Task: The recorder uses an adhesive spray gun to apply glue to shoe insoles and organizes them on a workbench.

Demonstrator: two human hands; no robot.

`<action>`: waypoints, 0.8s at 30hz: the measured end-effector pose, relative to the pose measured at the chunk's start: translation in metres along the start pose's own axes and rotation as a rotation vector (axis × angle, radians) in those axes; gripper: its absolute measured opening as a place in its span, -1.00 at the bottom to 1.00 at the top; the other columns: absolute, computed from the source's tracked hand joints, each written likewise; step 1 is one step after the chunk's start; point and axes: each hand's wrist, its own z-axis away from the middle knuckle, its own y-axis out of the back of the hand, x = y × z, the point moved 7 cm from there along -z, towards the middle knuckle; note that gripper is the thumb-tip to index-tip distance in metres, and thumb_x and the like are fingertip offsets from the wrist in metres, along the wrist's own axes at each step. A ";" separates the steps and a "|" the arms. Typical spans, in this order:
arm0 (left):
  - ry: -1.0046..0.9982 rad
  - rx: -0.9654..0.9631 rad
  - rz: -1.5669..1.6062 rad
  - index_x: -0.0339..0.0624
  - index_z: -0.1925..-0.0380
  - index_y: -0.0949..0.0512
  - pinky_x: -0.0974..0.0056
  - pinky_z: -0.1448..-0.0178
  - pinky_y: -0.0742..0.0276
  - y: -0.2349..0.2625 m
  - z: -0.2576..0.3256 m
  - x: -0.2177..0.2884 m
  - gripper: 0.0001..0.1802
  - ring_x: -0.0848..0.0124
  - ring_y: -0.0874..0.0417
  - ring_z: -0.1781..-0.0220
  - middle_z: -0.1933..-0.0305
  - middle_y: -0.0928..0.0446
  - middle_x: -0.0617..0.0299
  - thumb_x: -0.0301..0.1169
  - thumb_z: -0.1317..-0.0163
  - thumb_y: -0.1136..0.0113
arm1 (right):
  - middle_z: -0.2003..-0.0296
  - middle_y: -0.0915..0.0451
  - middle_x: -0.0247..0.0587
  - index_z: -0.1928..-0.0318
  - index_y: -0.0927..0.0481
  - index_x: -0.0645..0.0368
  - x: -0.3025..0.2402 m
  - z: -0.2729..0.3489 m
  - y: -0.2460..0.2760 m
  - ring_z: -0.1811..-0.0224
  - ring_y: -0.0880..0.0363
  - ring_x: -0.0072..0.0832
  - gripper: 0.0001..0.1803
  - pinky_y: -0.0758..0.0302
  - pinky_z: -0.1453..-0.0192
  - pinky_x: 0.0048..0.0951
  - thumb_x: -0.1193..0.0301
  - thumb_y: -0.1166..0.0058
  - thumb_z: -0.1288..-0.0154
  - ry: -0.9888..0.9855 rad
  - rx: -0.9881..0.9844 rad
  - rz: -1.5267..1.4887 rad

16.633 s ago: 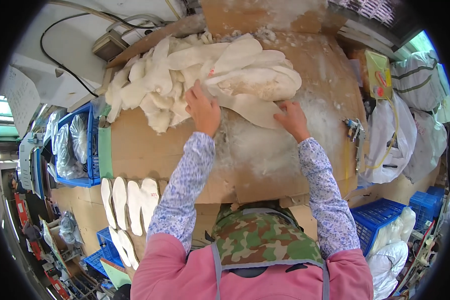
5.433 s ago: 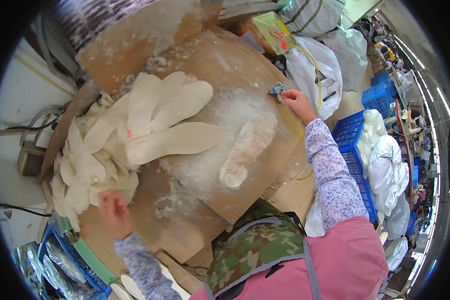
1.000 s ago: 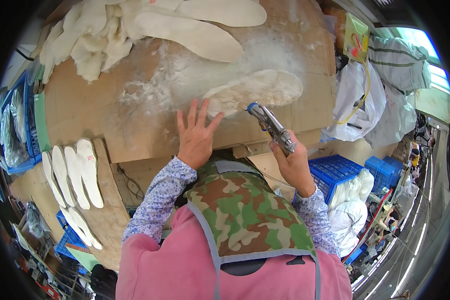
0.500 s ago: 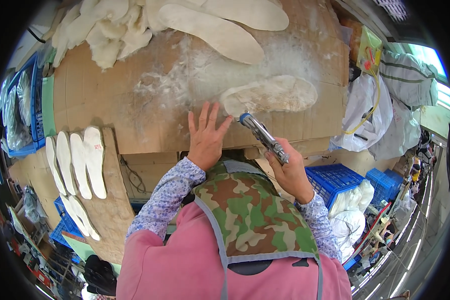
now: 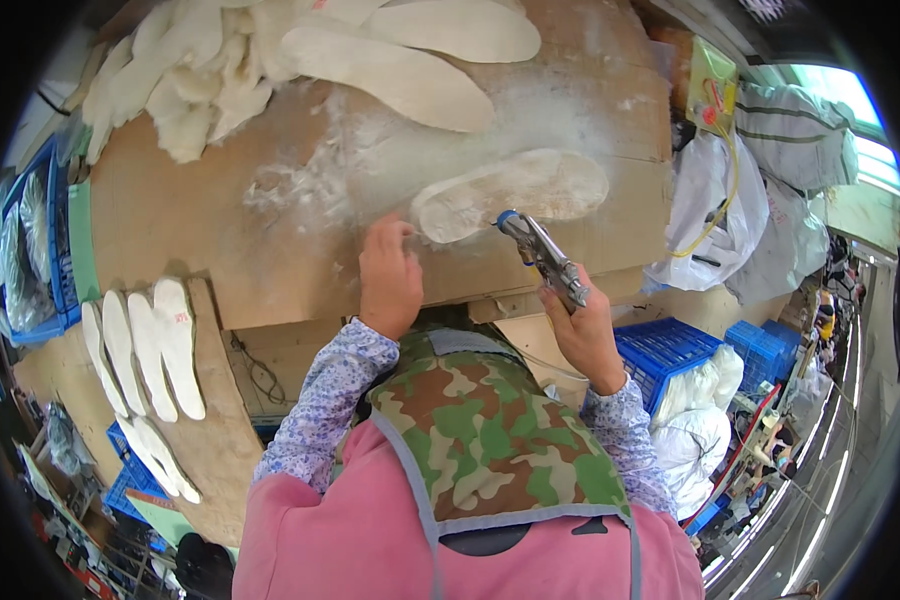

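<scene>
My right hand (image 5: 582, 328) grips a silver spray gun (image 5: 542, 252) with a blue ring near its nozzle. That nozzle is at the near edge of a pale, fuzzy insole (image 5: 510, 193), which lies flat on a cardboard sheet (image 5: 300, 270). Just left of the insole's near-left end, my left hand (image 5: 390, 278) is over the cardboard with its fingers bent and blurred by motion. I can make out nothing in it. White fluff and a whitish haze spread around the insole.
Large cream insoles (image 5: 390, 75) lie beyond, beside a heap of fleecy pieces (image 5: 190, 85). Several finished-looking insoles (image 5: 145, 350) rest on a board at left. Blue crates (image 5: 665, 350) and white bags (image 5: 715, 215) stand at right; a blue bin (image 5: 60, 240) is at far left.
The spray gun has moved rightward along the insole's near edge. My left hand's spread fingers have drawn in and bent. The whole view has shifted slightly.
</scene>
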 end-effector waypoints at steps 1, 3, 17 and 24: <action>0.102 0.013 0.172 -0.22 -0.12 -0.35 0.03 -0.14 -0.34 -0.004 -0.004 -0.010 -0.49 0.07 -0.44 -0.06 -0.12 -0.37 -0.03 -0.61 -0.08 -0.02 | 0.41 -0.53 -0.02 0.02 -0.44 0.25 0.003 0.000 0.002 0.40 -0.52 -0.21 -0.73 -0.45 0.26 -0.36 0.52 -0.08 -0.28 -0.012 0.007 -0.024; 0.190 0.014 0.354 -0.26 -0.14 -0.31 0.12 -0.02 -0.44 -0.012 -0.011 -0.018 -0.47 0.12 -0.52 0.09 -0.02 -0.43 -0.03 -0.61 -0.10 -0.02 | 0.42 -0.53 -0.04 0.03 -0.44 0.25 0.006 0.000 0.006 0.40 -0.51 -0.24 -0.74 -0.45 0.26 -0.37 0.52 -0.08 -0.28 -0.011 0.029 -0.032; 0.343 0.009 0.422 -0.36 -0.07 -0.34 0.31 0.21 -0.46 -0.030 -0.033 -0.032 -0.56 0.37 -0.49 0.33 0.33 -0.44 0.15 -0.58 -0.14 -0.05 | 0.51 -0.44 -0.18 0.16 -0.47 0.26 0.069 -0.002 0.062 0.52 -0.34 -0.43 -0.85 -0.38 0.36 -0.44 0.52 -0.07 -0.28 -0.015 0.291 -0.068; 0.498 -0.092 0.544 -0.34 -0.06 -0.33 0.36 0.29 -0.43 -0.037 -0.036 -0.033 -0.56 0.49 -0.44 0.39 0.41 -0.38 0.26 -0.57 -0.13 -0.05 | 0.42 -0.51 -0.02 0.09 -0.46 0.25 0.054 0.000 0.047 0.42 -0.48 -0.19 -0.78 -0.44 0.27 -0.34 0.53 -0.07 -0.26 -0.038 0.121 -0.104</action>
